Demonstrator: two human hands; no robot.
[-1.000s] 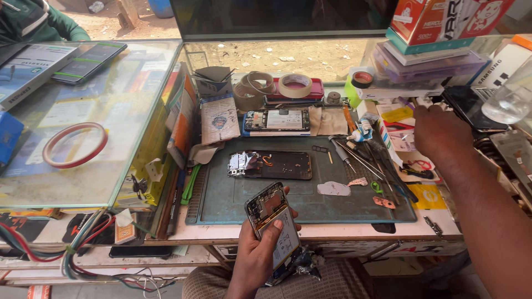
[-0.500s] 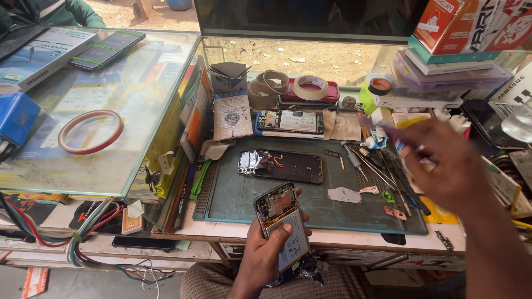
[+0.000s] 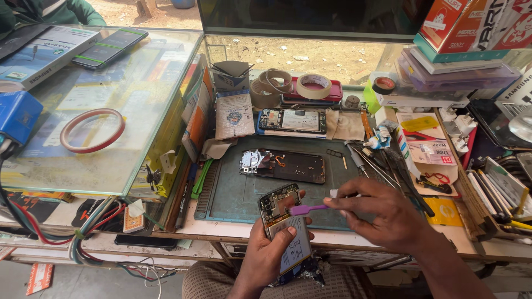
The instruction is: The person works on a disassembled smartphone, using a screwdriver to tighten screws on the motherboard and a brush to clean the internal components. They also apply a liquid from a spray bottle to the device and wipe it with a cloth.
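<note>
My left hand (image 3: 265, 252) holds an opened phone (image 3: 285, 224) with its back off, circuit board and battery showing, at the near edge of the grey-green work mat (image 3: 233, 191). My right hand (image 3: 382, 213) grips a small purple tool (image 3: 303, 210) whose tip rests over the phone's upper board. A second opened phone body (image 3: 285, 165) lies on the mat beyond, and a third phone (image 3: 291, 120) with a blue frame lies behind that.
Tape rolls (image 3: 313, 86) and a red phone sit at the back. Tweezers and screwdrivers (image 3: 382, 160) lie right of the mat. A glass counter (image 3: 111, 99) with a red ring (image 3: 91, 130) is to the left. Boxes (image 3: 465, 27) stack at the top right.
My right hand came from the tools at the right with the purple tool and brought it down to the phone in my left hand. The view has tilted slightly.
</note>
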